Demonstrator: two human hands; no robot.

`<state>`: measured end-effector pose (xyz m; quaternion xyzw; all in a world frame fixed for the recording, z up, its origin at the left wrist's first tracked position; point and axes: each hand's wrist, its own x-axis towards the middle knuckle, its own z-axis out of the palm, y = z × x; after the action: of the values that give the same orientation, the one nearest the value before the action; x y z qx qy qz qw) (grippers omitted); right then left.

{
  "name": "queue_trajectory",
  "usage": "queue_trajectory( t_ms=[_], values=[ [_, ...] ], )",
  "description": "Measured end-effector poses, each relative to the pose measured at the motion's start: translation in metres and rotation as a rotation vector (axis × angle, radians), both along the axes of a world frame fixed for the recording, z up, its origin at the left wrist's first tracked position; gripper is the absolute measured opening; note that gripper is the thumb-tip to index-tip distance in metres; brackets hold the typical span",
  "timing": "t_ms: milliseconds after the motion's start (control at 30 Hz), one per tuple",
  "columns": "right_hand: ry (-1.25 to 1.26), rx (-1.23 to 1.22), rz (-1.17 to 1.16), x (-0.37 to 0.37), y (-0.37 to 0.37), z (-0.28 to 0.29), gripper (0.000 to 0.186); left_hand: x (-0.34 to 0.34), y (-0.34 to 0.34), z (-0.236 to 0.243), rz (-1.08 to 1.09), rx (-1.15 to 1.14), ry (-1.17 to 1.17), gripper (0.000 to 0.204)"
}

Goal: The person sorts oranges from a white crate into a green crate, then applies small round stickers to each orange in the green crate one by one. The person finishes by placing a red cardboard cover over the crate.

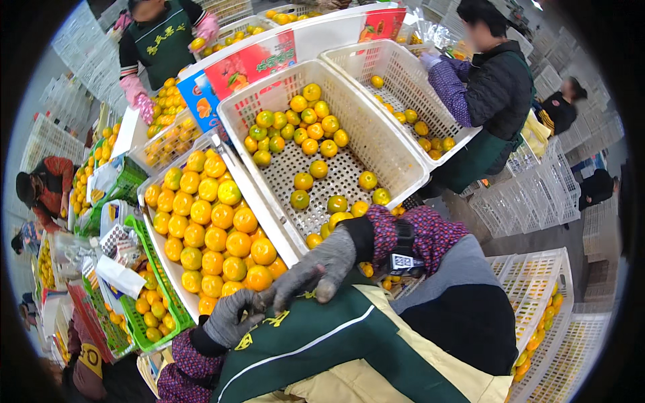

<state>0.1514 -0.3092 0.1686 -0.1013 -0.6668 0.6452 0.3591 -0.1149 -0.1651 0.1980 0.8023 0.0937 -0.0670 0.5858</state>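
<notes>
Both my hands wear grey gloves and meet just before my green apron [302, 336]. My left hand [234, 318] is closed, its thumb and fingers curled together at the fingertips of the other glove; what they pinch, if anything, is hidden. Above it, my right hand [318, 267] reaches down to the left with fingers stretched and thumb apart, holding nothing I can see. Beyond them stands a white crate [146, 195] filled with rows of orange mandarins [238, 243]. To its right, a large white perforated crate [396, 151] holds loose, partly green mandarins [310, 129].
Another white crate [430, 74] stands at the back right beside a person in a dark jacket [497, 87]. Across the table, a person in pink gloves [161, 40] handles mandarins. A green crate [158, 272] lies at left; stacked white crates [531, 269] stand at right.
</notes>
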Motion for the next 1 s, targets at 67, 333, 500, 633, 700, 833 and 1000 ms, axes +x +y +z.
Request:
queue_trajectory(
  t_ms=[67,333,500,633,700,833,1000],
  values=[
    [0.011,-0.118,-0.014,0.029,-0.022,-0.009,0.058,0.006,0.006,0.004,-0.079,0.005,-0.004,0.017],
    [0.224,-0.791,-0.523,0.095,-0.117,-0.027,0.064,-0.013,0.034,0.004,-0.009,-0.082,0.102,0.014],
    [-0.201,-0.731,-0.685,0.081,-0.083,-0.052,0.048,-0.052,0.078,0.015,0.502,-0.132,0.135,0.01],
    [-0.359,-0.608,-0.662,0.046,-0.037,-0.028,0.049,-0.108,0.113,0.001,0.859,-0.015,0.018,0.012],
    [-0.496,-0.329,-0.558,0.034,-0.006,0.006,0.05,-0.14,0.133,-0.005,0.96,0.047,-0.041,0.011],
    [-0.419,0.014,-0.381,-0.008,0.058,0.09,0.048,-0.194,0.163,-0.026,1.161,0.014,-0.172,0.009],
    [-0.115,0.236,0.051,-0.091,0.138,0.152,0.04,-0.26,0.228,-0.099,1.193,0.427,0.141,0.009]
  ],
)
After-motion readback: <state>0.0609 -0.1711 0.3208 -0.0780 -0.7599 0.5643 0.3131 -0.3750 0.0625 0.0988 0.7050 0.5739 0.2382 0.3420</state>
